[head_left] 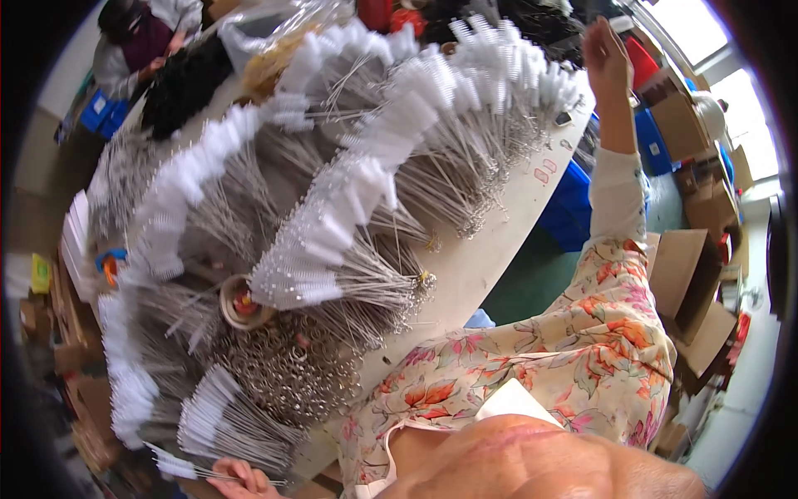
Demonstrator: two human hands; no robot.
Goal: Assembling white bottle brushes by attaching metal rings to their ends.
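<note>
At the lower left my left hand (241, 478) is closed, pinching the wire stem of a small brush (176, 464) with white bristles. Beside it lies a bundle of similar brushes (208, 412), their looped wire ends fanned toward me. A heap of shiny metal rings (291, 366) sits just beyond. My right hand (605, 50) reaches out past the far right table edge, fingers stretched and nothing visible in them. Between the hands, long rows of white-bristled wire brushes (320, 224) cover much of the white table (474, 270).
A round cup (234, 309) with something red inside stands among the brushes. Black bristly material (187, 91) and a clear plastic bag (278, 33) lie at the far side. A co-worker (137, 46) is at the far left. Blue bins (567, 204) and cardboard boxes (686, 274) stand right.
</note>
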